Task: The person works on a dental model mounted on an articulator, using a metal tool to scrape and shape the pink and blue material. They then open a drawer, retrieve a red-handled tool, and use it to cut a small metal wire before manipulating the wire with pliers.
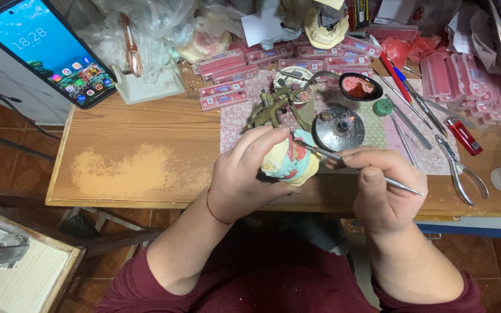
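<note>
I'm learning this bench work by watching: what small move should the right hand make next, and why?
Probably ease the metal instrument tip a little further along the dental model. The right hand grips it like a pen with the tip at the model's top edge, while the left hand holds the model above the wooden table.

Your view is evenly lit, soft light from above, no hard shadows. The phone screen (44,49) glows bright at the table's (146,130) far left corner. Glare sits on the round metal lid (338,127) and the plastic bags (146,29) (mild). Focus stays sharp mid-frame; edges bow slightly, and the near-left floor is dimmer.
</note>
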